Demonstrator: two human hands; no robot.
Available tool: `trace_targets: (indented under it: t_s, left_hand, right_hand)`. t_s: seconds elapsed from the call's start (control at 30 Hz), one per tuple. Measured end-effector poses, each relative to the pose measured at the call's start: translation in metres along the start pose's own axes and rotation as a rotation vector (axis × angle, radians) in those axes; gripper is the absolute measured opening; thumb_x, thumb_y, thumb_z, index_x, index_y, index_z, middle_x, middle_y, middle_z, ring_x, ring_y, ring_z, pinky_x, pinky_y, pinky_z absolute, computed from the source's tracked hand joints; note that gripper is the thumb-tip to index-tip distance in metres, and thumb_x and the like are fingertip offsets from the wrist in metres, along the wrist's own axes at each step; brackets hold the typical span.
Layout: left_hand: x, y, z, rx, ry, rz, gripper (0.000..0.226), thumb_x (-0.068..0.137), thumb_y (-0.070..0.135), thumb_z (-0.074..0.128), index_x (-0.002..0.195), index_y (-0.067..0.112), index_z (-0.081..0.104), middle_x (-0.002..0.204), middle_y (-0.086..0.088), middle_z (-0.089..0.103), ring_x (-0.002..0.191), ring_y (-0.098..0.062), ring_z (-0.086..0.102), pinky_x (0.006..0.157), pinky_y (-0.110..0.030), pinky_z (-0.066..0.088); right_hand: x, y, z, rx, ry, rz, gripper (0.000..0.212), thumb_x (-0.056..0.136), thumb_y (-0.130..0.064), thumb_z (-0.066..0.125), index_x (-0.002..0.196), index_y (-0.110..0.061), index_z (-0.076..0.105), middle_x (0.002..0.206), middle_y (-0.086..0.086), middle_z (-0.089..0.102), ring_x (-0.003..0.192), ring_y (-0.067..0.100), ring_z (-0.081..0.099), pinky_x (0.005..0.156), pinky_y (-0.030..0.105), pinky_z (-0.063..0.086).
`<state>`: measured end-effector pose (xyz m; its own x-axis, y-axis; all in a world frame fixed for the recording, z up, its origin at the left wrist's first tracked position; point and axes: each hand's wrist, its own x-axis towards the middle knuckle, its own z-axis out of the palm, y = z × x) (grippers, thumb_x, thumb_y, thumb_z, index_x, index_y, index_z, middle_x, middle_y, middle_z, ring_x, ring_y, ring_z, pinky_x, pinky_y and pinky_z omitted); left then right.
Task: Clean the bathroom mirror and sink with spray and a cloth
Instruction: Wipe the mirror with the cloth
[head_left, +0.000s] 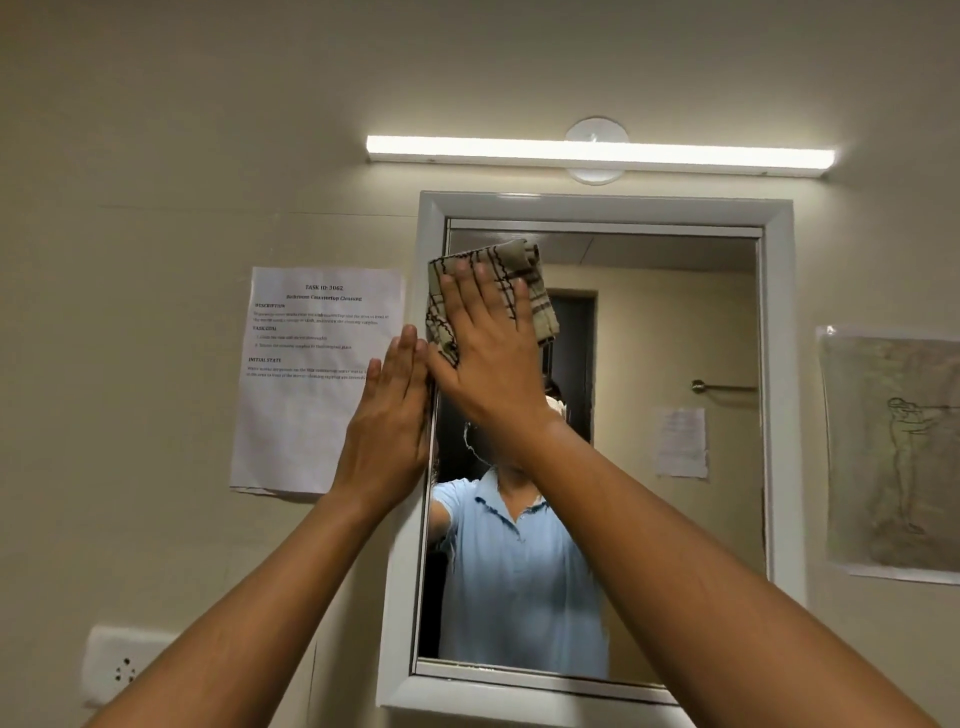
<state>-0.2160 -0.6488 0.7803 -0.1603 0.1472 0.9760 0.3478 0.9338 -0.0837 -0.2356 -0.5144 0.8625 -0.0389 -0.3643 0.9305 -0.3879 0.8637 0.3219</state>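
The fingers (470, 291) of the right hand (485, 345) are spread flat, pressing the cloth (540, 306) onto the mirror (675, 338) at 10 o'clock. The left hand (387, 415) is laid straight-fingered against the frame (519, 200). Mirror wiping is judged under way; strokes toward 4 o'clock are called for next.

The mirror (675, 338) hung on the wall below a tube light (597, 151). A printed task sheet (311, 374) was fixed to the wall just left of the mirror's frame, a sketch sheet (893, 452) to its right, and a wall socket (122, 665) sat low at the left. The right hand (488, 343) pressed a cloth (493, 291) flat against the mirror's upper left area. The left hand (389, 415) lay flat on the frame's left edge, overlapping the task sheet.
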Motion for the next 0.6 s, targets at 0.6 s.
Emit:
trace_targets:
  t_s: [0.6]
  left_hand:
    - [-0.015,-0.001,0.0,0.124,-0.064,0.004,0.078,0.09,0.01,0.034,0.156,0.01,-0.006,0.165,-0.011,-0.006,0.153,-0.024,-0.004,0.124,-0.048,0.011]
  right_hand:
    - [-0.102,0.077,-0.023,-0.114,-0.077,-0.165,0.08,0.092,-0.054,0.046,0.158,-0.019,0.018,0.166,0.004,0.014,0.154,0.02,0.007,0.123,0.052,0.006]
